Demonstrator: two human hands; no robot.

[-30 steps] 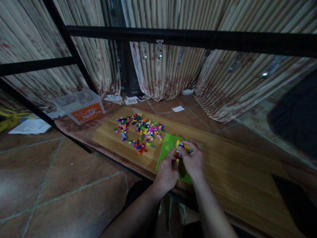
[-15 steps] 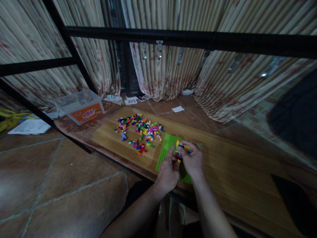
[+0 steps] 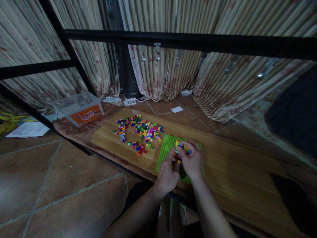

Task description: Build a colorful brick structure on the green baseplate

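Note:
A small multicoloured structure of toy building bricks [image 3: 183, 146] sits between my hands, over the green studded baseplate [image 3: 169, 142]. My left hand [image 3: 167, 170] is closed around its left and near side. My right hand [image 3: 192, 160] grips it from the right, the thumb pressed on its top. A yellow brick [image 3: 179, 162] shows low down between the hands. My fingers hide much of the structure, so I cannot tell whether it touches the baseplate.
Loose coloured bricks [image 3: 146, 127] lie scattered left of the baseplate on the wooden board [image 3: 230, 165]. A clear plastic box [image 3: 79, 107] with an orange label stands at the board's far left. A dark flat object [image 3: 292, 198] lies at the right. A black metal bar [image 3: 173, 38] crosses ahead.
Both hands stay on the brick structure in almost the same place. The view has shifted very slightly; the loose bricks look unchanged.

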